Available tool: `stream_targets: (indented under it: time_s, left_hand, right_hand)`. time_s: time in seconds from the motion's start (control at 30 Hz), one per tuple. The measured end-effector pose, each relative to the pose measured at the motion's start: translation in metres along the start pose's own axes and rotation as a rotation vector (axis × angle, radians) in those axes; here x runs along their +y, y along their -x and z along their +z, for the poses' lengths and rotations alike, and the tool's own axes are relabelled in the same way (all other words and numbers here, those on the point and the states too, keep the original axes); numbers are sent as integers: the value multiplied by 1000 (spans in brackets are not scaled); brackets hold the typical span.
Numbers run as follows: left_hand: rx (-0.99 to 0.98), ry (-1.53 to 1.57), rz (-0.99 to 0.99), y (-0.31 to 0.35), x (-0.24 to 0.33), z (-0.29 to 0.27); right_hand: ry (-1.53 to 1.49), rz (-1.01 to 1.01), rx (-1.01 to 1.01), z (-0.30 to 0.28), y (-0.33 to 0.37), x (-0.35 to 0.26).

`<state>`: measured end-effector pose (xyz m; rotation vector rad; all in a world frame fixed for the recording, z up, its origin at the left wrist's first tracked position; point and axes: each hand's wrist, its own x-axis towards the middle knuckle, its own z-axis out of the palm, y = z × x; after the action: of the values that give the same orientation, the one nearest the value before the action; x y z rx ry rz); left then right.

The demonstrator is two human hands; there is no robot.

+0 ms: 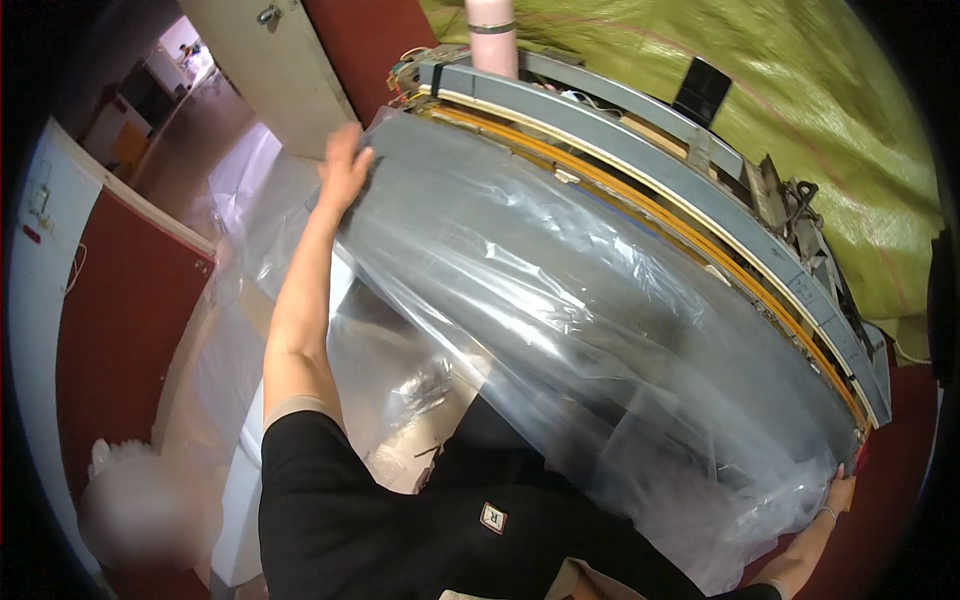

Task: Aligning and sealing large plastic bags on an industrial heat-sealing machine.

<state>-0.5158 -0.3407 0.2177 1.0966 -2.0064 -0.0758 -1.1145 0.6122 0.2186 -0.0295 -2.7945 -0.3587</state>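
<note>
A wide sheet of clear plastic film [560, 310] lies over the grey bed of a long machine and hangs down in folds toward my body. My left hand [345, 170] is stretched out to the film's far left corner. Its fingers are apart and slightly smeared by motion. At the far right end, my right hand [842, 492] is closed on the film's edge, where the plastic bunches up; part of its fingers is hidden. The machine's long grey bar [640, 145] runs behind the film, with an orange strip [640, 200] along its near side.
A pink bottle [492, 40] and a dark phone [702, 92] stand on the machine's back. Green woven sheeting [830, 110] hangs behind. More clear film [240, 240] trails at left beside an open door [270, 70]. A blurred round shape [150, 510] shows at lower left.
</note>
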Motion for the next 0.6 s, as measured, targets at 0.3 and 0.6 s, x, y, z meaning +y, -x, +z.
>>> stream_targets:
  time_s: [0.3,0.6]
  left_hand:
    - [113,473,-227,60,-75,-63]
    - [-189,-286,-69,238,-108,-33]
  right_hand:
    - [-451,-142,165,-98,-43,-22]
    - [-616,-696,50,-167,-23,-198]
